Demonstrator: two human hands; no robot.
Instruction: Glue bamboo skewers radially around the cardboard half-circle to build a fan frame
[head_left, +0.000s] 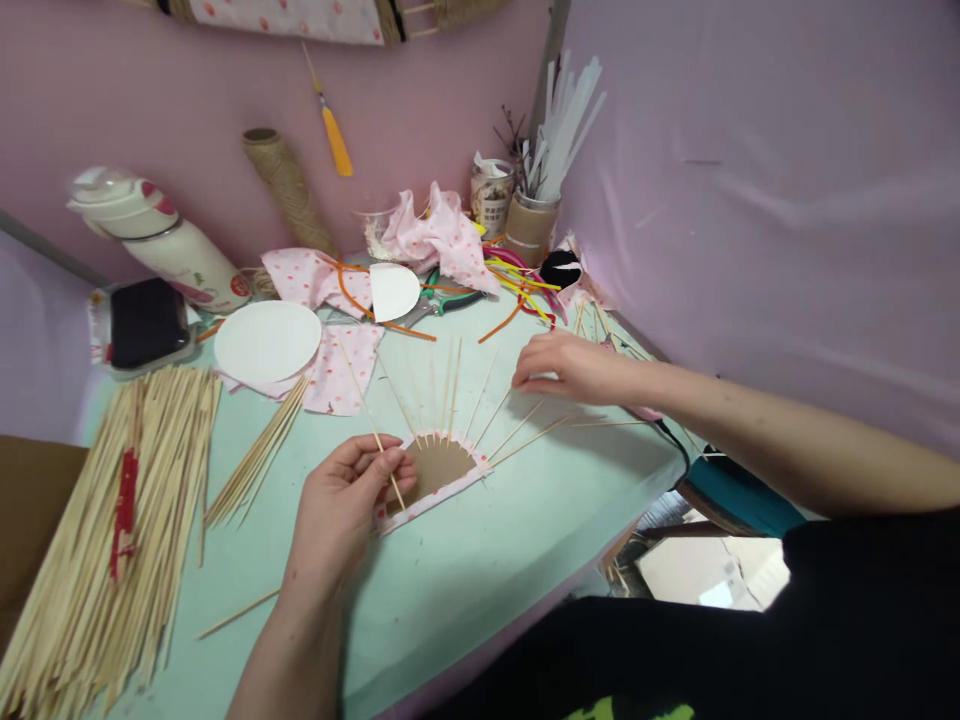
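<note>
A half-round cardboard piece (442, 470) edged in pink spotted fabric lies on the table, with several thin wooden sticks (454, 390) fanning out from its curved rim. My left hand (352, 490) pinches another thin wooden stick (365, 398) between thumb and fingers; its lower end crosses the piece's left part. Above the right side of the fan, my right hand (559, 365) has its fingers curled together. Its fingertips meet the outer part of one fanned stick, and whether they pinch it is hidden.
Left are a big pile of sticks (150, 500), a small bundle (262, 455) and a loose stick (238, 612). Behind stand a white bottle (184, 245), twine roll (289, 190), white oval (268, 341), pliers (450, 300) and holder of white strips (531, 225). A cable (679, 445) hangs at the right edge.
</note>
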